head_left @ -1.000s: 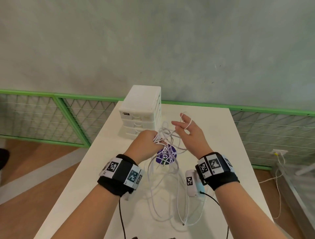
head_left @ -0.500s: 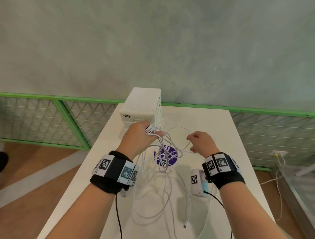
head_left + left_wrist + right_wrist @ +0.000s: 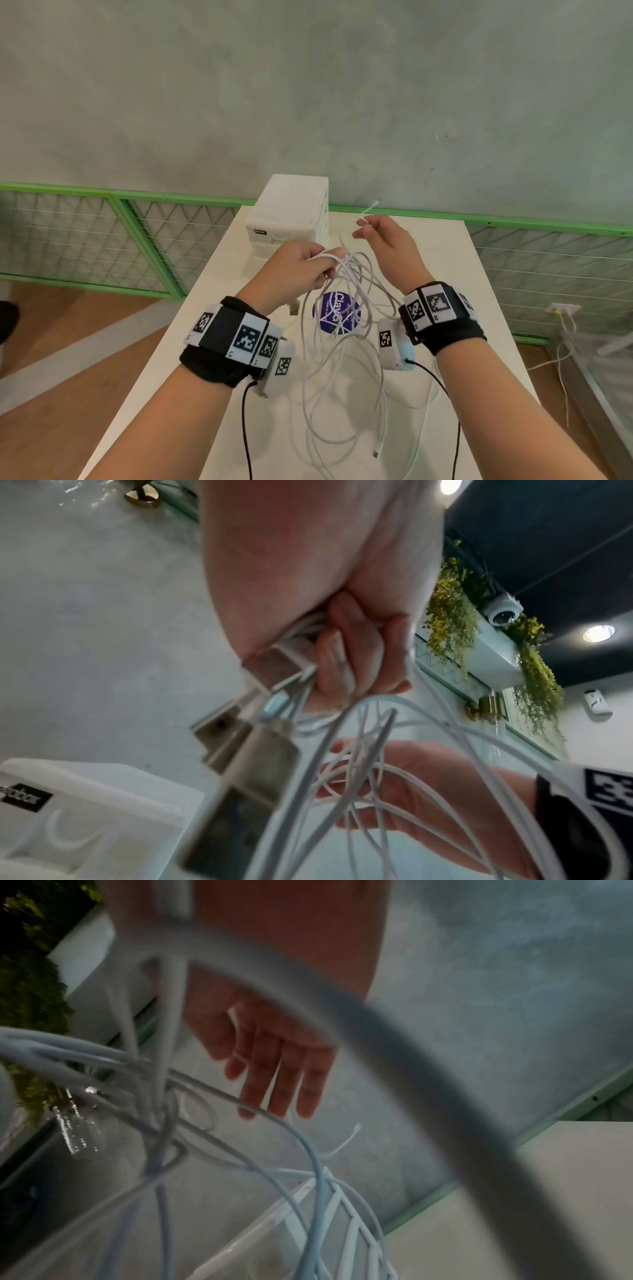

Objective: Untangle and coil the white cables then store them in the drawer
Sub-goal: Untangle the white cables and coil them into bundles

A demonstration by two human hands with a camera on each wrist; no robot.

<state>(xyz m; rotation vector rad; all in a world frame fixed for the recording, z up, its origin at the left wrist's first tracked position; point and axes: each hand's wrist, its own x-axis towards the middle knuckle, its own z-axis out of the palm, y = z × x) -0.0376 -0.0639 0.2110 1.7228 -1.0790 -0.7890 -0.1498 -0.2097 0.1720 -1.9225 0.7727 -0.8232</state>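
A tangle of white cables [image 3: 337, 363] hangs from my left hand [image 3: 301, 267] down onto the white table [image 3: 455, 274]. That hand grips the bunch, with metal USB plugs [image 3: 246, 750] sticking out below its curled fingers [image 3: 337, 664]. My right hand [image 3: 383, 240] is raised just right of it, its fingers [image 3: 281, 1080] straight. A loose cable end [image 3: 370, 208] sticks up beside those fingertips; contact is unclear. Blurred cable loops [image 3: 308, 1001] cross close to the right wrist. The white drawer unit [image 3: 291, 212] stands behind the hands, drawers closed.
A round purple sticker [image 3: 337, 313] lies on the table under the cables. One plug [image 3: 376, 451] rests near the front edge. A green mesh railing [image 3: 102, 240] and a grey wall run behind the table. Other wires hang at a floor socket [image 3: 565, 310] on the right.
My right hand has risen from a closed pull at the right to straight fingers up by the drawer unit, and a cable end has flicked up. The left hand keeps gripping the bunch.
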